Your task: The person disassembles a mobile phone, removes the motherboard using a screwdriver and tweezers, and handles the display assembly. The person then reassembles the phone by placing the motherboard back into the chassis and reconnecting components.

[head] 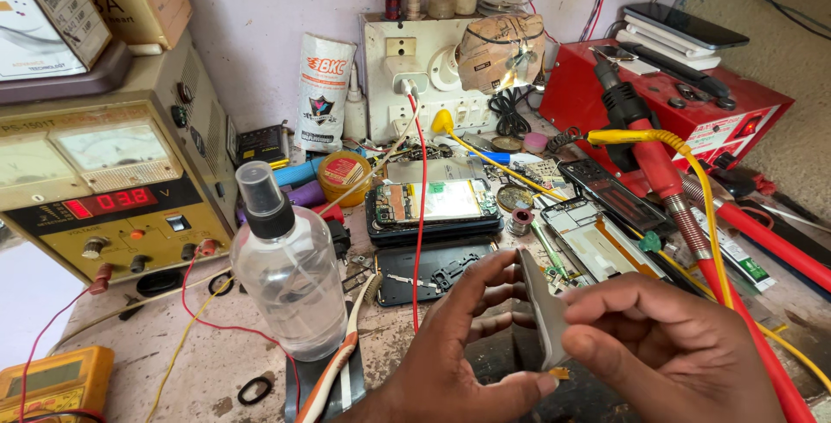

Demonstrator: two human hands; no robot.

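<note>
My left hand (459, 345) and my right hand (666, 345) meet low in the head view. Between them stands a pair of flat metal tweezers (541, 310), pinched by my right thumb and forefinger. My left thumb and finger pinch a tiny orange-gold part (559, 374) at the tweezers' lower end. Just beyond the hands lies an opened phone (433, 204) with its circuit board showing, and a dark back cover (428, 271) in front of it.
A clear spray bottle (290, 276) stands left of my hands, with a toothbrush (342, 358) beside it. A bench power supply (112, 189) sits far left, a yellow multimeter (52, 380) at the corner. A red soldering station (675, 94) and hoses (692, 232) fill the right.
</note>
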